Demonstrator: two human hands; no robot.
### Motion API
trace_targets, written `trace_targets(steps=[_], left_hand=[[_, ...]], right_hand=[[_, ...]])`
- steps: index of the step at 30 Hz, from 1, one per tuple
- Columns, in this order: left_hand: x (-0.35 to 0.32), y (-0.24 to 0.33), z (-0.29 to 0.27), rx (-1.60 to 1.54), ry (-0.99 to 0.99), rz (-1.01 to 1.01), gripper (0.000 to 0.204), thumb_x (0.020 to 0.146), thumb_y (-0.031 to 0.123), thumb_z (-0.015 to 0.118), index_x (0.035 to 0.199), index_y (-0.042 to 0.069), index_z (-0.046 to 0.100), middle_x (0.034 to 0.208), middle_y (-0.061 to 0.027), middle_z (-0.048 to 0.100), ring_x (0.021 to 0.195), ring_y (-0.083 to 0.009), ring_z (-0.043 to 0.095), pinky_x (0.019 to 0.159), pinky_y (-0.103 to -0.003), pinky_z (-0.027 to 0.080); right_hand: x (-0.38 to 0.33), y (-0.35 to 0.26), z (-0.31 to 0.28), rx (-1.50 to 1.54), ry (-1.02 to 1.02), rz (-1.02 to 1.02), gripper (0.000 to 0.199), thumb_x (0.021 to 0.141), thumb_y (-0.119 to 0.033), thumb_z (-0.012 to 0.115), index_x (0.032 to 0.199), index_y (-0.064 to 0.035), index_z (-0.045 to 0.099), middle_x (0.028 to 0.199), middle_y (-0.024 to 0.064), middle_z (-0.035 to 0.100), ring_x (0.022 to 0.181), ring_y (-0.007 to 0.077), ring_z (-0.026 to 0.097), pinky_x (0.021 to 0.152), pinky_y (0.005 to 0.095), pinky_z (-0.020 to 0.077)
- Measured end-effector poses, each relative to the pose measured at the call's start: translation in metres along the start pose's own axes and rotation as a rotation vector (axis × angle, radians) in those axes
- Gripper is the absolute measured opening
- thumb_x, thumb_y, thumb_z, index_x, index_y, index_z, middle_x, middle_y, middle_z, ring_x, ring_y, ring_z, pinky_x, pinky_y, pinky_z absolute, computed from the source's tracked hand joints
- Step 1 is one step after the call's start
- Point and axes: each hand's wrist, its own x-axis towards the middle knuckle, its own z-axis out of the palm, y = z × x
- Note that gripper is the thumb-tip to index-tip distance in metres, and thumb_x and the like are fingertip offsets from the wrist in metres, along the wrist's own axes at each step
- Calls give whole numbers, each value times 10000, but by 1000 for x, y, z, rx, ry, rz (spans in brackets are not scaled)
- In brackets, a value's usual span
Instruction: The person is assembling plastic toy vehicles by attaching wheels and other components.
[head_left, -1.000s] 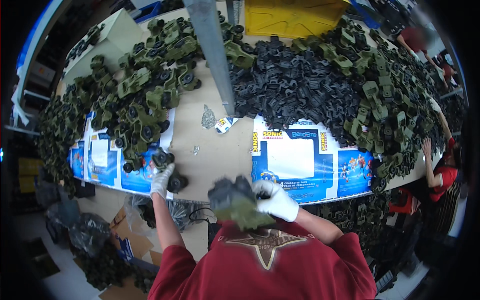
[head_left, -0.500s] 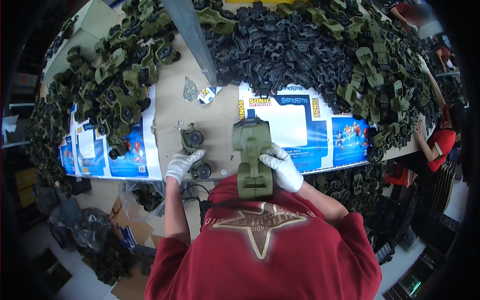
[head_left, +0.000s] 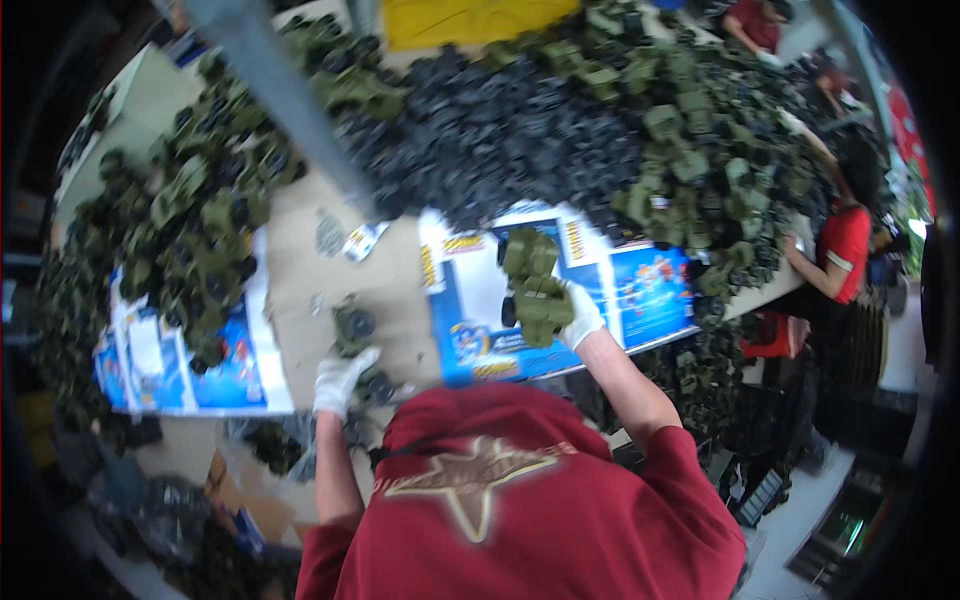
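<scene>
My right hand [head_left: 580,315], in a white glove, grips an olive green toy vehicle [head_left: 535,285] with black wheels and holds it above a blue and white printed sheet [head_left: 610,280] on the table. My left hand [head_left: 340,380], also gloved in white, rests on the brown table [head_left: 400,270] and touches a small green wheeled part [head_left: 352,325]. A black wheel [head_left: 380,388] lies just right of that hand. The picture is blurred by motion.
Heaps of green toy parts [head_left: 190,220] fill the left; black parts [head_left: 520,130] and more green ones [head_left: 700,160] fill the back and right. A grey post [head_left: 290,100] crosses the table. Another person in red [head_left: 840,250] works at the right.
My right hand has carried the green toy vehicle out to the right over the blue and white sheet. My left hand stays by the small wheeled part. The view has swung left.
</scene>
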Motion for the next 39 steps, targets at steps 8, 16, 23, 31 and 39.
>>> trace_targets(steps=[8, 16, 23, 31, 39], left_hand=[[19, 32, 43, 434, 198, 353, 541, 770, 312, 763, 1206, 32, 609, 998, -169, 708, 874, -335, 682, 800, -413, 530], [30, 59, 78, 1078, 307, 975, 429, 754, 200, 673, 1179, 158, 629, 930, -46, 664, 1029, -278, 613, 802, -457, 445], [15, 74, 52, 1145, 327, 1077, 464, 798, 125, 608, 1253, 215, 625, 1378, -88, 496, 1335, -311, 406, 1031, -491, 347], [36, 47, 95, -24, 465, -47, 1252, 621, 474, 890, 1474, -103, 179, 1415, -315, 366, 1318, -382, 407, 1099, -381, 352], [74, 60, 106, -126, 466, 47, 1132, 649, 177, 833, 1511, -25, 128, 1380, -286, 390, 1221, -370, 483, 1046, -394, 417]], right_hand=[[-29, -322, 11, 364, -7, -884, 668, 935, -209, 568, 1453, 10, 208, 1518, 286, 281, 1401, 441, 313, 1089, 635, 348], [99, -121, -43, -1210, 403, -669, 245, 904, -193, 650, 1085, -28, 665, 1015, 133, 703, 870, 254, 681, 789, 396, 547], [130, -29, 37, -1820, 78, -1010, 317, 842, -245, 683, 1127, -111, 646, 1086, 187, 657, 945, 349, 654, 832, 426, 526], [124, 10, 79, -2244, 115, -797, 567, 736, -392, 770, 1235, -188, 590, 1381, 140, 436, 1099, 335, 545, 880, 463, 456], [75, 35, 0, -1541, 33, -761, 304, 745, -129, 758, 1034, -97, 671, 1151, 140, 573, 958, 314, 639, 819, 380, 541]])
